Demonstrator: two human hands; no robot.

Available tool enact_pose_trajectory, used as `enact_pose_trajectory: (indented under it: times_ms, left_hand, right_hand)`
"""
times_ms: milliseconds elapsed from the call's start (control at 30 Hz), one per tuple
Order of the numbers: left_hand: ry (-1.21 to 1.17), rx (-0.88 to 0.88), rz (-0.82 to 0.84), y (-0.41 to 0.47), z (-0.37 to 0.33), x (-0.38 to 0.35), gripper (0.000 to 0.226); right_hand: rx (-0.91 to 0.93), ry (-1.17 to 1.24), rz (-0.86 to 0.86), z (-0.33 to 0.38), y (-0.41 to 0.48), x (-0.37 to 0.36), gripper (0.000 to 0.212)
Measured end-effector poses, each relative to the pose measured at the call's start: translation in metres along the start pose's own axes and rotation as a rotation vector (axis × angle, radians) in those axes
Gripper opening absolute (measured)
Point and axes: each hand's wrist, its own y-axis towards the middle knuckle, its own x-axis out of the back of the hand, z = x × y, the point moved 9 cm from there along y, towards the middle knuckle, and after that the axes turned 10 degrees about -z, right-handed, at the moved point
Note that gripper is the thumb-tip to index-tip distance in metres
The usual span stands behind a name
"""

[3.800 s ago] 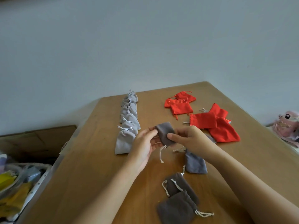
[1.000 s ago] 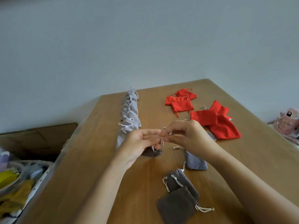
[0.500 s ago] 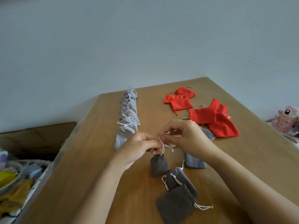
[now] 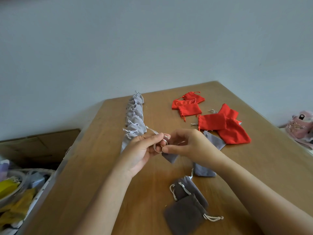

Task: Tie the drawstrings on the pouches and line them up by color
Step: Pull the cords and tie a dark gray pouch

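One grey pouch [image 4: 170,157] hangs just above the bench [image 4: 101,167] between the hands, small and soft, its neck gathered. Its pale drawstring [image 4: 156,147] loops round the curled fingers of the left hand [image 4: 144,150], which pinches it; the right hand [image 4: 188,145] pinches the cord from the other side. The knot looks half made.

Done, as I read it: a row of light grey pouches [image 4: 134,116] with bows, lined up along the far left. Left to do: two dark grey pouches [image 4: 188,200] lying flat nearest the person, two bluish-grey pouches [image 4: 203,170] under the right wrist, and the scattered red pouches [image 4: 220,122], all seemingly untied.
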Motion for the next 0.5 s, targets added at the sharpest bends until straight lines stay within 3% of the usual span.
enact_pose_trajectory:
  times_ms: [100,267,400,500]
  left_hand:
    - [-0.028,-0.002,0.046,-0.002,-0.004,-0.002,0.025]
    - [0.064,-0.099,0.046,-0.005,-0.015,0.004,0.009]
    - [0.445,-0.387,-0.131,-0.01,-0.035,0.013,0.015]
    - [0.774,-0.76,-0.362,-0.028,-0.055,0.007,0.015]
  right_hand:
    - [0.051,-0.048,-0.026,0.003,-0.001,-0.002,0.014]
    - [0.019,0.094,-0.007,0.006,-0.003,0.002,0.022]
    - [-0.047,0.108,-0.024,-0.002,-0.001,0.003,0.01]
    - [-0.015,0.069,-0.083,0.002,-0.002,0.005,0.017]
